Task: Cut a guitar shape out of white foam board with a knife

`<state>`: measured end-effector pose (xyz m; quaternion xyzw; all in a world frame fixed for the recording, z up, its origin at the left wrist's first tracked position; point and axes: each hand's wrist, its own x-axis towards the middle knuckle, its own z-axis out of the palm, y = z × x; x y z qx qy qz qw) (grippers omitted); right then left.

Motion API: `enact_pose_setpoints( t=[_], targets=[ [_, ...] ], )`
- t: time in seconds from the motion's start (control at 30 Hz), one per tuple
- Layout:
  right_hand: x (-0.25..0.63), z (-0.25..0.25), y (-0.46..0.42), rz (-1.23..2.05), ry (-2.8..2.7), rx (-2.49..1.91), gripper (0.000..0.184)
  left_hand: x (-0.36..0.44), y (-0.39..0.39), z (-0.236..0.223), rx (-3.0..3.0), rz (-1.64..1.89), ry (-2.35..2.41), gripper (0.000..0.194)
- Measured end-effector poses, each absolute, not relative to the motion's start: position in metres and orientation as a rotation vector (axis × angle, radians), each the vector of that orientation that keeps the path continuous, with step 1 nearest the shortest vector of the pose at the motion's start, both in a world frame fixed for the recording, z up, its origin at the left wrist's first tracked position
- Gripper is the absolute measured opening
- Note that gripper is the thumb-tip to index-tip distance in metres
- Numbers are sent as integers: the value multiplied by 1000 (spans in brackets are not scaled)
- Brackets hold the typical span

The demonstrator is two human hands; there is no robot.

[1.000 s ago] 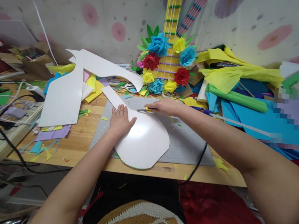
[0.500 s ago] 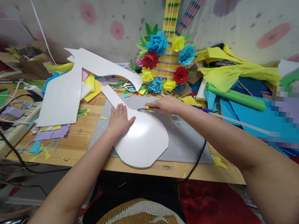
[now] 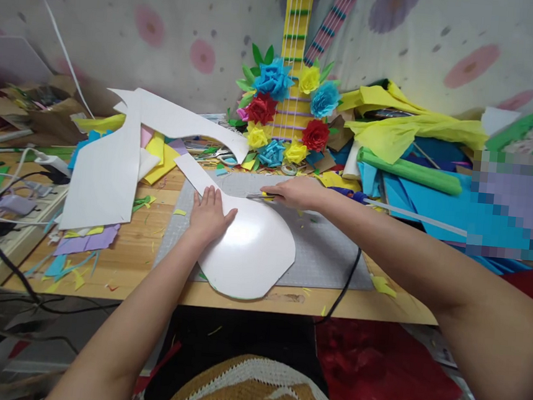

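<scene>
A white foam board (image 3: 253, 248), rounded with a narrow neck at its upper left, lies on the grey cutting mat (image 3: 332, 249). My left hand (image 3: 209, 217) rests flat on the board where the neck meets the round body, fingers spread. In my right hand (image 3: 297, 193) is a utility knife (image 3: 263, 196) with some yellow on it. Its blade points left and lies along the board's upper edge, near the base of the neck. Whether the blade touches the board, I cannot tell.
White board offcuts (image 3: 104, 179) lie at the left by a power strip (image 3: 25, 235). Behind the mat stands a yellow guitar-like craft (image 3: 296, 34) with paper flowers. A blue glue gun (image 3: 348, 195) with a black cord lies right, near blue sheets and a green roll (image 3: 409, 170).
The whole view has shifted slightly, so things appear a little further left. Both hands keep nearly the same places on and beside the board.
</scene>
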<state>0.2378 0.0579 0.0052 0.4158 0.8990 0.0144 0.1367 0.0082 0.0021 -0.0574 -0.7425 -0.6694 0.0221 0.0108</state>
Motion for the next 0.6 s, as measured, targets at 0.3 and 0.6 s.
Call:
enact_pose_setpoints(
  t=[0.3, 0.6],
  targets=[
    [245, -5, 45, -55, 2595, 1535, 49, 3, 4, -70, -2336, -120, -2093, 73],
    [224, -22, 33, -17, 2382, 1829, 49, -25, 1, -77, -2578, -352, -1878, 70]
  ],
)
